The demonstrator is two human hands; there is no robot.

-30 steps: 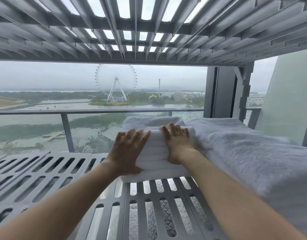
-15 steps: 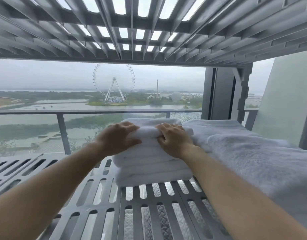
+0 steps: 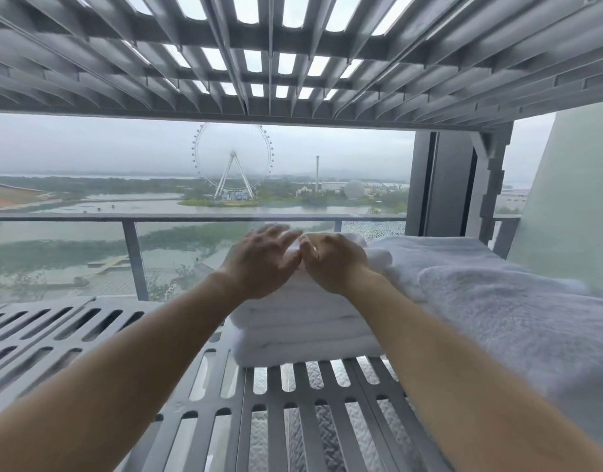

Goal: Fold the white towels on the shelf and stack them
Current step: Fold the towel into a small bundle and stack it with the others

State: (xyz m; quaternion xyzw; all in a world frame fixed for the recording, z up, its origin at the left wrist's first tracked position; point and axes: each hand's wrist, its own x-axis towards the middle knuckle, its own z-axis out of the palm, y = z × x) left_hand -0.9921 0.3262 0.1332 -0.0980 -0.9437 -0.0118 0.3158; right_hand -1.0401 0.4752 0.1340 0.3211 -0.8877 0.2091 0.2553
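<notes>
A folded towel stack (image 3: 303, 332) sits on the slatted shelf (image 3: 89, 338), both hands on top; unfolded towels (image 3: 497, 301) lie just right, touching it

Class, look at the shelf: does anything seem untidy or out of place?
Yes: right of the neat folded stack, a loose towel lies rumpled and unfolded across the shelf, spilling toward its front edge. Nothing looks damaged.

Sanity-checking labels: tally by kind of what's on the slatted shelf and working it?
Folded towel stack: 1; layer count unclear
Unfolded towel heap, right of the stack: 1; number of towels in it unclear
Hands: 2, left hand and right hand, both over the stack's top
Total: 4
</notes>
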